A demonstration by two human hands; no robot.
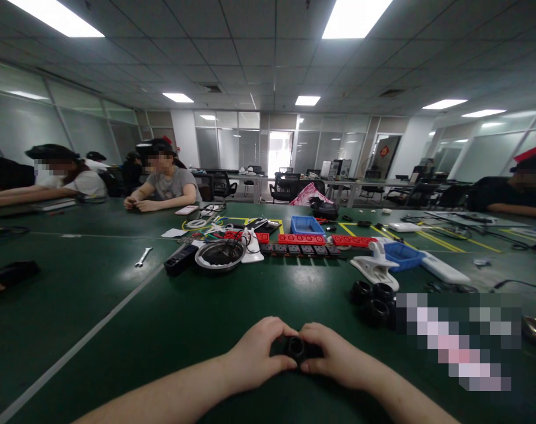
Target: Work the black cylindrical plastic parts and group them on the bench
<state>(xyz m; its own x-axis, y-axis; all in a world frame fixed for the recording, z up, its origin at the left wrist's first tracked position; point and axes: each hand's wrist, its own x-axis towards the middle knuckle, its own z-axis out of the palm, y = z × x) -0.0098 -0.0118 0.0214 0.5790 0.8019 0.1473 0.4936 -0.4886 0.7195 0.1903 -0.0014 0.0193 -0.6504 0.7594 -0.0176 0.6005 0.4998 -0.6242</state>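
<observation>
Both hands (294, 353) pinch round black ring (296, 347).

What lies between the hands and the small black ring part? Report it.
Nothing visible. The left hand and right hand both pinch the small black ring-shaped part directly, fingers on either side. The pile of similar black rings lies apart, farther right on the green table.
</observation>
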